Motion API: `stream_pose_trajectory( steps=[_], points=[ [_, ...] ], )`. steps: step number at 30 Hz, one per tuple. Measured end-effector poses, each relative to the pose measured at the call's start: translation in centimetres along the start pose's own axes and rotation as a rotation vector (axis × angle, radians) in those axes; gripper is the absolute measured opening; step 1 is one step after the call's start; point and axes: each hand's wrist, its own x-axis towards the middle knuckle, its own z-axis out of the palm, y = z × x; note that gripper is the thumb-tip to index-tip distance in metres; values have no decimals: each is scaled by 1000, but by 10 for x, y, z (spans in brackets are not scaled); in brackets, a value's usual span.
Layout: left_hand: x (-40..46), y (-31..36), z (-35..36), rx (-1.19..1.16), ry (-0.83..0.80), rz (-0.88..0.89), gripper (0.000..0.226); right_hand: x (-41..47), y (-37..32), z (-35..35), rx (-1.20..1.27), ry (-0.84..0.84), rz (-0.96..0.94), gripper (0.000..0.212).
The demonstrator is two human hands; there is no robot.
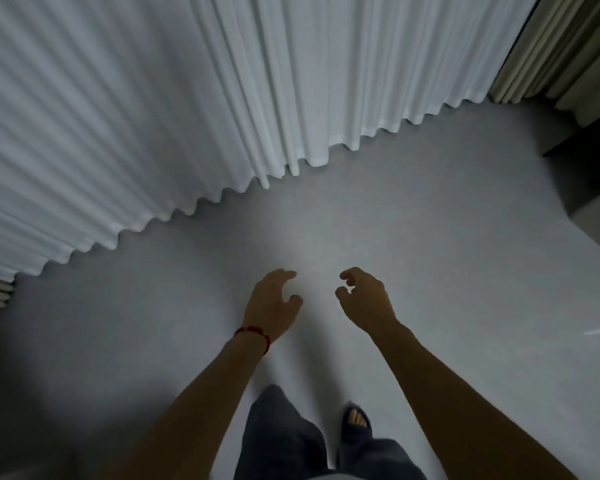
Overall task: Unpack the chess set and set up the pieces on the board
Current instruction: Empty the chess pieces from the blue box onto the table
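No chess set, board or piece shows in the head view. My left hand (274,299), with a red band on its wrist, is stretched out in front of me over the floor, its fingers loosely curled and holding nothing. My right hand (364,299) is held out beside it, a short gap apart, fingers also loosely curled and empty. Both forearms reach forward from the bottom of the frame.
I stand on a pale grey floor (430,254). A white pleated curtain (187,98) hangs along the far side, a beige curtain (551,46) at the top right. A dark furniture edge (589,140) is at the right. My dark trousers and a sandalled foot (355,422) show below.
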Motion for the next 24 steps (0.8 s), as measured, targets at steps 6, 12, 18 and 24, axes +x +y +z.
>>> stream_pose_trajectory(
  steps=[6, 12, 18, 24],
  points=[
    [192, -19, -49, 88, -55, -21, 60, 171, -48, -25, -35, -51, 15, 37],
    [382, -41, -87, 208, -246, -66, 69, 322, -101, -23, -94, -125, 44, 46],
    [557, -41, -110, 266, -275, -73, 68, 518, -141, -16, -133, -244, 48, 50],
    [824, -128, -42, 707, -145, 152, 65, 831, -112, 104, -356, -274, -144, 64]
  ],
)
